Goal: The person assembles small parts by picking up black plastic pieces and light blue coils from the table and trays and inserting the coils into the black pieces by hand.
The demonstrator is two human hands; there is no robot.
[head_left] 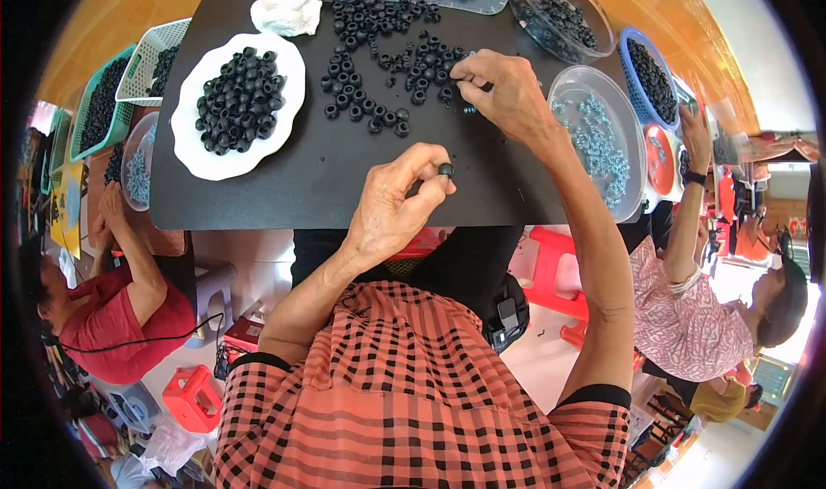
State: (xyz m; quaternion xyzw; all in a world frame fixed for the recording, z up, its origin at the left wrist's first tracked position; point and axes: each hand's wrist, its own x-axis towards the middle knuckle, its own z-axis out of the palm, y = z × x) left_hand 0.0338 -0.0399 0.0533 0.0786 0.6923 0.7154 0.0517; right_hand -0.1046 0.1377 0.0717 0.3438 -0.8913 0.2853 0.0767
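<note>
Above the near edge of the dark table (284, 205), my left hand (391, 201) pinches a single black bead (446, 170) between thumb and forefinger. My right hand (514, 97) is farther forward, thumb and fingertips pressed together beside the loose black beads (426, 71). Whatever lies between those fingertips is too small to make out. Just under the right hand are a few tiny light-blue pieces (469, 110). To the left, a white plate (187, 136) carries a heap of round black beads (241, 102) with holes.
A clear dish (637, 149) of light-blue pieces stands at right, with a clear bowl (523, 26) of black pieces behind it. A crumpled white cloth (288, 14) lies behind the plate. People work at both sides, near a blue basket (629, 67) and a green basket (86, 149).
</note>
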